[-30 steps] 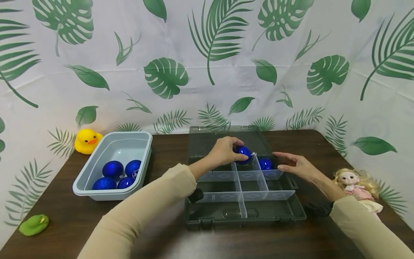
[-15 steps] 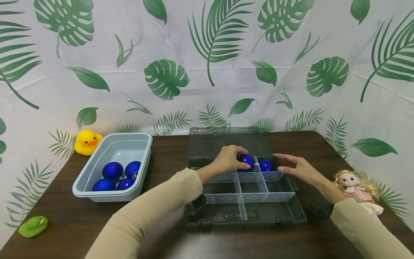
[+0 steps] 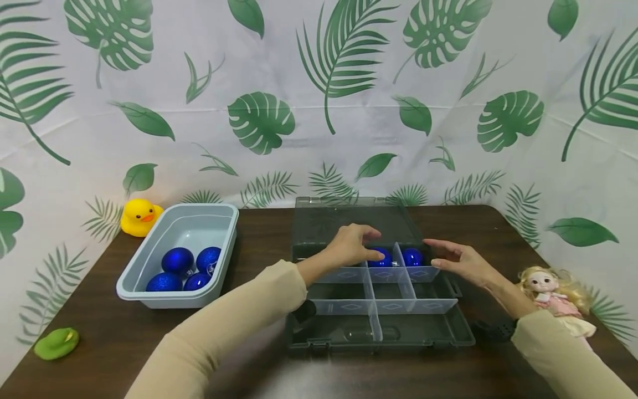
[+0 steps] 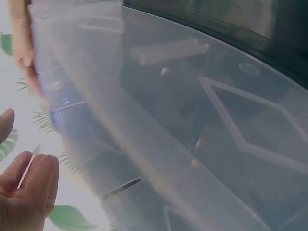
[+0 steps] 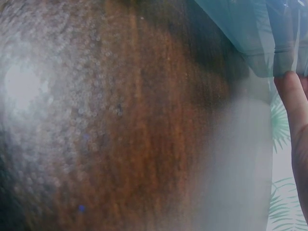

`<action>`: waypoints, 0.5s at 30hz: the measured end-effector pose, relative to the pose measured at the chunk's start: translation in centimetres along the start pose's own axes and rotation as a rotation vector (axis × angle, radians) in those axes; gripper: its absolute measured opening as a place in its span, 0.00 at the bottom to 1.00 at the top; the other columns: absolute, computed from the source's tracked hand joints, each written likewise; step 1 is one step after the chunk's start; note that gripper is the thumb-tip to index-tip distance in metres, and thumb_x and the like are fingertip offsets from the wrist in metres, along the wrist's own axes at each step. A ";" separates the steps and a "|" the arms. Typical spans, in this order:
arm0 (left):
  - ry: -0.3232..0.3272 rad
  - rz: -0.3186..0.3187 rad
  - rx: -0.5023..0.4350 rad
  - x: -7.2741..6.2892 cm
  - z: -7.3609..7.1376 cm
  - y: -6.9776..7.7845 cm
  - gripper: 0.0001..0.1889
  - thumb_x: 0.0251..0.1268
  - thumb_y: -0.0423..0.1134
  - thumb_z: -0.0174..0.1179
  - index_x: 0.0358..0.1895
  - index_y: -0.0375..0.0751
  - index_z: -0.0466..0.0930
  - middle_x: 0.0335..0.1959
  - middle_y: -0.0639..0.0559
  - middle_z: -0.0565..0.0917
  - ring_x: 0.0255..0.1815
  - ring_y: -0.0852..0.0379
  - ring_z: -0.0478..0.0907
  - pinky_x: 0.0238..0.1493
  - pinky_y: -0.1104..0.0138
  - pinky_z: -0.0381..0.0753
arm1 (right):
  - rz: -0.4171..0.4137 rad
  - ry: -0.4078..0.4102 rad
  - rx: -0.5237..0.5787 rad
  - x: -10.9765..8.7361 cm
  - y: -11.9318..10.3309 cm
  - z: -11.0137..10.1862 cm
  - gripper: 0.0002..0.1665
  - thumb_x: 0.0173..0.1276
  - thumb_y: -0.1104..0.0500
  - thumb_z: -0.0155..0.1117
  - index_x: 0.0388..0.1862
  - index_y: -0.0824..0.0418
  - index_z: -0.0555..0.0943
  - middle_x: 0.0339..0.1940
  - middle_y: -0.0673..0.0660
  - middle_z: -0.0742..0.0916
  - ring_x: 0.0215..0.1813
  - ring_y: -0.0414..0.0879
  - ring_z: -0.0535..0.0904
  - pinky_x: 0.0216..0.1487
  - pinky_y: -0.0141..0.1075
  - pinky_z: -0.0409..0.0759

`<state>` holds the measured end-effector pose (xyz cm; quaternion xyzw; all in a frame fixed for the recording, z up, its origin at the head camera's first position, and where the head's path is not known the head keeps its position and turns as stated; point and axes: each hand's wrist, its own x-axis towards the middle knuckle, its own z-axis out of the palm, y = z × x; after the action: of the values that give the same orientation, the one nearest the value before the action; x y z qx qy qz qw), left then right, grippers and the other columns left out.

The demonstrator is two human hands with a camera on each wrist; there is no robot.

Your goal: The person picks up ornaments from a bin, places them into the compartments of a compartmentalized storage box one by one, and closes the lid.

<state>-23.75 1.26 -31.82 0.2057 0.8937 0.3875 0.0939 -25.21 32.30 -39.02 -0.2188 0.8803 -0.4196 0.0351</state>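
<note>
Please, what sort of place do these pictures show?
Perhaps a staged tabletop workspace: a leaf-printed backdrop rises behind a dark table, and a divided box stands on it. What lies beyond is not shown.

No text, label, brand, number or sign can be read — in any view.

A white sheet (image 3: 199,124) printed with green leaves (image 3: 261,123) spans from nine o'clock through twelve to three. Before it lies a dark wood-grain worktop (image 3: 261,235), pale glare (image 3: 294,382) at six.
</note>
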 end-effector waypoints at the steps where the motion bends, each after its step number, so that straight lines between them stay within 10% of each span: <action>1: -0.006 0.003 -0.028 -0.3 -0.3 -0.1 0.25 0.56 0.44 0.68 0.58 0.46 0.77 0.57 0.52 0.79 0.57 0.53 0.76 0.55 0.65 0.77 | 0.001 0.000 -0.002 0.0 0.0 0.0 0.29 0.68 0.59 0.59 0.66 0.67 0.67 0.65 0.71 0.71 0.55 0.18 0.65 0.50 0.18 0.70; 8: -0.026 0.078 -0.165 -3.5 -3.8 -1.2 0.23 0.59 0.42 0.65 0.59 0.44 0.76 0.55 0.50 0.81 0.54 0.54 0.78 0.49 0.66 0.79 | 0.011 -0.004 0.004 0.0 -0.1 0.0 0.30 0.69 0.59 0.59 0.67 0.67 0.66 0.66 0.71 0.71 0.55 0.19 0.66 0.49 0.20 0.71; 15: 0.128 0.081 -0.231 -7.9 -9.1 -4.8 0.22 0.61 0.40 0.63 0.58 0.38 0.75 0.55 0.43 0.80 0.55 0.50 0.78 0.53 0.59 0.78 | 0.005 -0.009 0.028 -0.1 -0.3 0.0 0.29 0.69 0.60 0.58 0.67 0.68 0.66 0.65 0.74 0.70 0.55 0.19 0.67 0.49 0.19 0.72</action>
<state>-21.08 -11.13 -29.02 0.2043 0.8383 0.5035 0.0440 -25.07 32.19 -38.82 -0.2179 0.8748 -0.4306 0.0430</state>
